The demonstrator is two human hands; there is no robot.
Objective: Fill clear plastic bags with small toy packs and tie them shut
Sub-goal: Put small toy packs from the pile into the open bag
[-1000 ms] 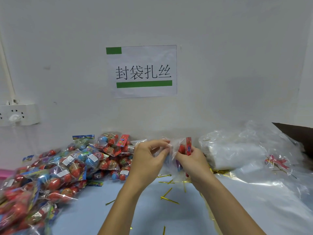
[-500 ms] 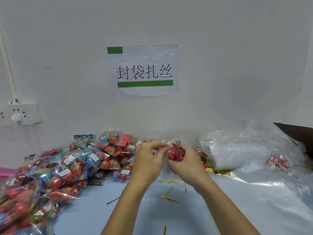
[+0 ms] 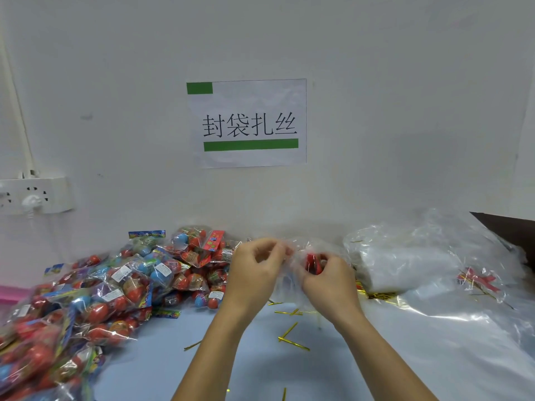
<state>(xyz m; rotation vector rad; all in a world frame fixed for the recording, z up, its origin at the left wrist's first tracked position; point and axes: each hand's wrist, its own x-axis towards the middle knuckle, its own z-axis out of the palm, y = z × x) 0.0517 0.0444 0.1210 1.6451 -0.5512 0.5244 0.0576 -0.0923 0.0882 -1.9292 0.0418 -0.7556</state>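
Both hands are raised over the middle of the table around a clear plastic bag (image 3: 292, 256). My left hand (image 3: 254, 270) pinches the bag's edge between thumb and fingertips. My right hand (image 3: 327, 279) curls round a red toy pack (image 3: 312, 263) that sits inside the bag's film. A big heap of filled bags of red and blue toy eggs (image 3: 95, 296) covers the table to the left. Gold twist ties (image 3: 289, 334) lie scattered on the table under my wrists.
A stack of clear empty bags (image 3: 405, 264) lies in crinkled plastic at the right, with a red-and-gold tie bundle (image 3: 477, 280) beyond it. A dark box corner (image 3: 509, 227) sits far right. The wall carries a paper sign (image 3: 249, 123) and a power strip (image 3: 34, 195).
The red toy pack has gone down from sticking up above my right hand into the bag. Both hands have drawn closer together and lowered slightly.
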